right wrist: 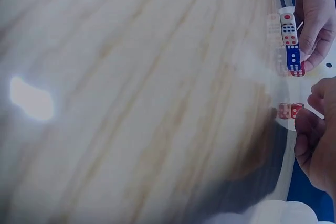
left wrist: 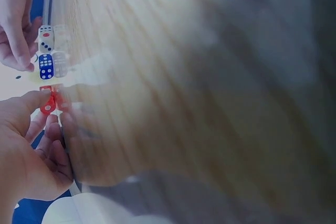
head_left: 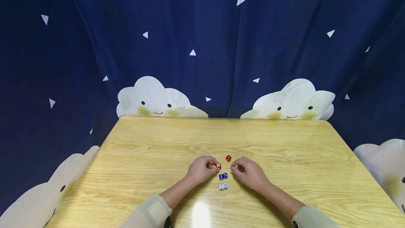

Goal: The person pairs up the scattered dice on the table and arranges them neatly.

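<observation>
My left hand [head_left: 200, 169] pinches a red die [head_left: 218, 165] between thumb and fingers, right at the tabletop. In the left wrist view the thumb lies across part of this red die [left wrist: 48, 106]. A second red die [head_left: 228, 158] sits farther back, apart from the first. My right hand [head_left: 251, 173] is just to the right of the dice, fingers loosely curled with nothing between them. Nearer to me, two blue dice [head_left: 223, 176] stand side by side, and in front of them two white dice [head_left: 223, 187] form another pair.
The dice are on a light wooden table [head_left: 152, 150]. A dark blue curtain [head_left: 215, 45] with white triangles and smiling clouds hangs behind and around it. A bright light reflection lies on the table near its front.
</observation>
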`<action>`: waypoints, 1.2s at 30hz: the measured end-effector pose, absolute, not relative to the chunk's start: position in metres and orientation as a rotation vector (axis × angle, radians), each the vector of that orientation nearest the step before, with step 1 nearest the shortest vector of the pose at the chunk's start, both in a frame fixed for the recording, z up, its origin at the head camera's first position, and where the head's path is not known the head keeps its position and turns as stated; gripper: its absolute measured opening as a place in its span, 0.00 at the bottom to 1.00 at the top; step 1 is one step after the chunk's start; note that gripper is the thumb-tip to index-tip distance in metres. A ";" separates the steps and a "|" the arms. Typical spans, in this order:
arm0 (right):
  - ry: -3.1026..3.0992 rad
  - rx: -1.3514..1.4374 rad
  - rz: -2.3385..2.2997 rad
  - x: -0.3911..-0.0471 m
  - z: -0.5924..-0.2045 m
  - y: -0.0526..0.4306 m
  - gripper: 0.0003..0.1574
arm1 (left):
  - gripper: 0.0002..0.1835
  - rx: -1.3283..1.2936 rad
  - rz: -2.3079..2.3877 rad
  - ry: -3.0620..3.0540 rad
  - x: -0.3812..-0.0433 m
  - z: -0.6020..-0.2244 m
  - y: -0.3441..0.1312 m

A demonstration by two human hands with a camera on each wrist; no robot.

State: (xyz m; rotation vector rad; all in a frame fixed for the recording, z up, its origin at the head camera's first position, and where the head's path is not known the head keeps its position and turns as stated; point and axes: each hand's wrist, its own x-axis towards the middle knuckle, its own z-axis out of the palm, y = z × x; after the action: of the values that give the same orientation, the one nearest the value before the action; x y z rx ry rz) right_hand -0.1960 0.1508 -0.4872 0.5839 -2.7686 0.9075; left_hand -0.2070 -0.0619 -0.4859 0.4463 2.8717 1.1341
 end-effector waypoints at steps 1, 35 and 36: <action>-2.775 0.557 0.901 -0.197 -0.487 0.151 0.02 | 0.10 0.448 1.132 2.873 -0.207 -0.486 -0.062; -2.846 0.363 0.887 -0.229 -0.492 0.142 0.14 | 0.09 0.442 1.136 2.848 -0.209 -0.488 -0.062; -2.847 0.364 0.884 -0.229 -0.492 0.142 0.14 | 0.09 0.444 1.137 2.848 -0.209 -0.488 -0.062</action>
State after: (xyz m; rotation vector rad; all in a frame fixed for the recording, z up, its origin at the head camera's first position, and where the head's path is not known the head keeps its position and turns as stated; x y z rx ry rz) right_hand -0.2290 0.1416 -0.4921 0.3635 -2.8471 0.8840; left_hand -0.2092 -0.0619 -0.4877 0.4440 2.8477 1.1365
